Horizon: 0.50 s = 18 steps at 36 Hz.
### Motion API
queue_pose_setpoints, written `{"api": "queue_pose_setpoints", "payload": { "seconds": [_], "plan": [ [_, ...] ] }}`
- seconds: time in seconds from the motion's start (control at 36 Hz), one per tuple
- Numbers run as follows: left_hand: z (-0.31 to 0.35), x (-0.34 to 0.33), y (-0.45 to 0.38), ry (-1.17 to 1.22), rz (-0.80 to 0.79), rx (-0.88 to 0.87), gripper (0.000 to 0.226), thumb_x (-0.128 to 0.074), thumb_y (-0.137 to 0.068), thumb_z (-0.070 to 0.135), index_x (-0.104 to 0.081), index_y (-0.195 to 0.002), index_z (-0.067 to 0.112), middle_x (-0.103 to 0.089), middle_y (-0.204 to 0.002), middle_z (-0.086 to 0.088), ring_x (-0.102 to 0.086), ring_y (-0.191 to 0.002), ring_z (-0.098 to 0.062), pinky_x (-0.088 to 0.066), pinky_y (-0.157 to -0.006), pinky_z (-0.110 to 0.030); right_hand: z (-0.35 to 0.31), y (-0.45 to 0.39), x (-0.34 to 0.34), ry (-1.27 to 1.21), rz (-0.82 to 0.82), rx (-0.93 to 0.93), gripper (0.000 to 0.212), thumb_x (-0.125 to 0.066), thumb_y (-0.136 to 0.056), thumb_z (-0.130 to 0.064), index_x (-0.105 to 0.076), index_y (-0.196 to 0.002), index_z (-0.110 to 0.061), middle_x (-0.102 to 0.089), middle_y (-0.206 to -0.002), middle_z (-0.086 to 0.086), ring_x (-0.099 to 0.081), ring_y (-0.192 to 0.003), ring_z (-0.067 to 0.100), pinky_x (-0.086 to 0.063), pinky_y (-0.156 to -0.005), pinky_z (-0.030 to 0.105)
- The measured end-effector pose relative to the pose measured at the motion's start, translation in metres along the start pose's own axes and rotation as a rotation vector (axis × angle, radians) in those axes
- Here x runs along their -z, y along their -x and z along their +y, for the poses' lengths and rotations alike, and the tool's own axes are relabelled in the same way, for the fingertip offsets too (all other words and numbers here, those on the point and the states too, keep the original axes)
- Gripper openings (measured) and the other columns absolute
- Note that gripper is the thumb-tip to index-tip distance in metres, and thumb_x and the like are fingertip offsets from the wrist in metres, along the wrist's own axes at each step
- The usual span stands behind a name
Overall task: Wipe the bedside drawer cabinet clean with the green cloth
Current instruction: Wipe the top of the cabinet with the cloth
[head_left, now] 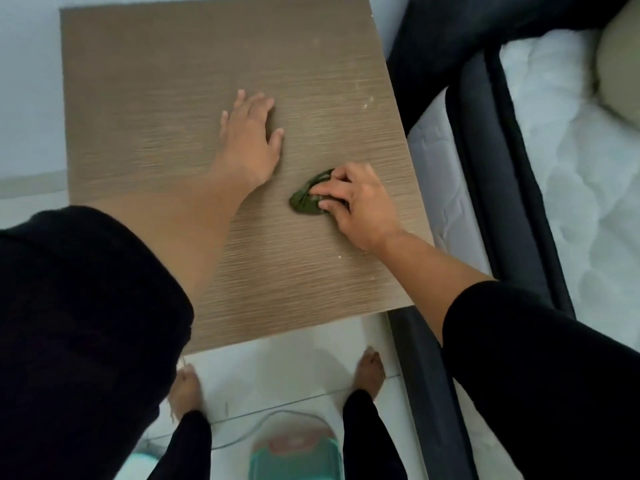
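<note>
Looking down from the head view, the green cloth [309, 199] sits bunched into a small wad on the wood-grain top of the bedside drawer cabinet [166, 98], toward its near right part. The right hand [356, 202] grips it, fingertips curled over the wad and pressing it to the surface. The left hand [251, 138] lies flat with fingers spread on the top, further in, grasping nothing; it seems to brace the body.

Judging by its folds, the cloth is soft, light and limp. It will crumple under any pinch, so it handles best with the fingers spread over its top and pushed downward, letting friction drag it along. Spread out wider, it would probably cover more surface per stroke. The laminate looks smooth and stiff, so the cloth should slide easily. Pale specks [367, 102] remain near the right edge, beside the bed [561, 174].
</note>
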State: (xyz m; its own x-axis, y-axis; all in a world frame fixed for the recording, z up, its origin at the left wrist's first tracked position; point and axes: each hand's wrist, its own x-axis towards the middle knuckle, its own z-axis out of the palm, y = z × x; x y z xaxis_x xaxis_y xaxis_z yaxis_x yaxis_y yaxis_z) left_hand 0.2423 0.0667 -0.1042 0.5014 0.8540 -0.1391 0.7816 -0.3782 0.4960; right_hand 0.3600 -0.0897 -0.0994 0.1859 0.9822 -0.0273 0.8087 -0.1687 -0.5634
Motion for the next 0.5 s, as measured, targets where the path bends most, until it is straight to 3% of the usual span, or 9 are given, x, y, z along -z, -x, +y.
{"api": "queue_pose_setpoints", "payload": {
  "seconds": [0.22,0.36,0.5],
  "plan": [
    [0.015,-0.008,0.055,-0.051,-0.089,-0.018,0.055,-0.044,-0.096,0.029,-0.03,-0.146,0.012,-0.02,-0.158,-0.006,-0.004,-0.148,-0.023,-0.004,-0.12,-0.042,-0.013,0.085,-0.007,-0.026,-0.033,-0.003,0.02,-0.067,-0.072,-0.011,-0.076,-0.09,-0.011,-0.062,-0.088,0.02,-0.058,-0.082,0.038,-0.034,-0.081,0.017],
    [0.025,-0.011,0.074,-0.095,-0.135,-0.034,0.057,-0.043,-0.096,0.029,-0.027,-0.147,0.01,-0.018,-0.158,-0.007,-0.003,-0.148,-0.024,-0.005,-0.121,-0.042,-0.019,0.127,-0.01,-0.078,-0.026,-0.035,0.019,-0.068,-0.072,-0.008,-0.076,-0.089,-0.01,-0.06,-0.086,0.017,-0.055,-0.082,0.033,-0.027,-0.081,0.006],
    [0.034,-0.014,0.081,-0.1,-0.153,-0.04,0.058,-0.044,-0.096,0.03,-0.027,-0.147,0.009,-0.018,-0.158,-0.008,-0.003,-0.148,-0.025,-0.006,-0.122,-0.042,-0.018,0.153,-0.008,-0.09,-0.069,-0.042,0.017,-0.069,-0.073,-0.006,-0.077,-0.087,-0.011,-0.058,-0.083,0.013,-0.054,-0.08,0.033,-0.03,-0.082,0.015]
  ]
}}
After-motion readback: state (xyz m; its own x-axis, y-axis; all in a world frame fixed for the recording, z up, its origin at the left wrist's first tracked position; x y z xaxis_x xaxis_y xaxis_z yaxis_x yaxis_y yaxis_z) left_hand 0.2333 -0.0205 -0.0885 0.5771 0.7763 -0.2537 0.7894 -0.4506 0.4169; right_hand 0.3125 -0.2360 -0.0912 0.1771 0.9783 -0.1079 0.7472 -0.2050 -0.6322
